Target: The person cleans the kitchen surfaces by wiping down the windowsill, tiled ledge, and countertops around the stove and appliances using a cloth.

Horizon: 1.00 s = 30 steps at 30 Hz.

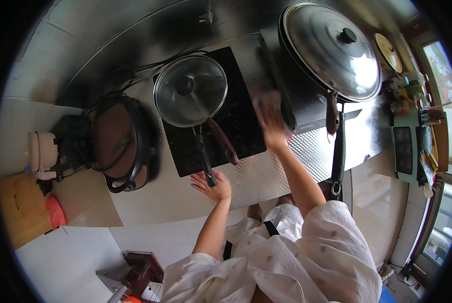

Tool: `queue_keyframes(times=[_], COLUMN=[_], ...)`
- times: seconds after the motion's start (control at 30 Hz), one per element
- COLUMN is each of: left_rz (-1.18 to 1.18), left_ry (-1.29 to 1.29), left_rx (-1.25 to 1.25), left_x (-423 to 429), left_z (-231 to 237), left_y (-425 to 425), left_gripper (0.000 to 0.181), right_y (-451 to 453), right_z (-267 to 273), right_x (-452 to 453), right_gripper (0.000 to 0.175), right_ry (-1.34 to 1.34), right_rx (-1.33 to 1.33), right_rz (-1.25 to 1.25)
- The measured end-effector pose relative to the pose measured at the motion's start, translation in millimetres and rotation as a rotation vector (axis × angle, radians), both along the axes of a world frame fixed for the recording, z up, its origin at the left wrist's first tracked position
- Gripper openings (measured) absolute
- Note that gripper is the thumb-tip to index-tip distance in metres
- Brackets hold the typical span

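My left hand (213, 186) rests palm down on the metal-covered counter (252, 175) at the front edge of a black induction cooktop (244, 125), its fingers spread, under the tip of a black pan handle. Blurred, my right hand (272, 127) presses a pinkish cloth (267, 99) onto the counter between the cooktop and the raised black stove. A frying pan with a glass lid (190, 91) sits on the cooktop. Its black handle (203, 155) and a brown handle (224, 142) point toward me.
A large lidded wok (332, 53) stands on the black stove (309, 110) at right, its handles jutting forward. An electric griddle (116, 140) with cords lies at left, beside a pale small appliance (43, 151). Farther right are condiment jars (409, 94) and a mint-green toaster oven (404, 147).
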State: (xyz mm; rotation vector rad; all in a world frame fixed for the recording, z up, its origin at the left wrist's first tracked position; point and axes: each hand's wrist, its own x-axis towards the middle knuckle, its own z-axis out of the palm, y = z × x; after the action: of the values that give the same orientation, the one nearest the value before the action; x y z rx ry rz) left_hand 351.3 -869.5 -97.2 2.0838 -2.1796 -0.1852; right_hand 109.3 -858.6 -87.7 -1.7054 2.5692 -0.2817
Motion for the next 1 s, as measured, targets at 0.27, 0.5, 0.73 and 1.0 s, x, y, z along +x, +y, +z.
queue_keyframes(times=[0.27,0.5,0.73,1.0], left_rz=[0.033,0.018,0.002,0.002], left_ry=[0.034,0.029,-0.018,0.059], left_rx=[-0.053,-0.027,-0.040,-0.015], left_x=[-0.1,-2.6,0.8,-8.0], left_z=[-0.4,4.0,-2.0,4.0], left_y=[-0.4,1.2,-2.5,-0.3], left_gripper=[0.058,0.057,0.053,0.054], right_y=[189.8,33.2,15.6,237.0], right_z=[16.9,34.5,11.0,-29.7], right_x=[84.7,25.7,27.2,-81.8], right_gripper=[0.052,0.064,0.060,0.056], right_ry=[-0.069,-0.016,0.080,-0.161], right_rx=[0.091,0.068,-0.051,-0.027], right_rz=[0.109,0.024,-0.050,-0.276])
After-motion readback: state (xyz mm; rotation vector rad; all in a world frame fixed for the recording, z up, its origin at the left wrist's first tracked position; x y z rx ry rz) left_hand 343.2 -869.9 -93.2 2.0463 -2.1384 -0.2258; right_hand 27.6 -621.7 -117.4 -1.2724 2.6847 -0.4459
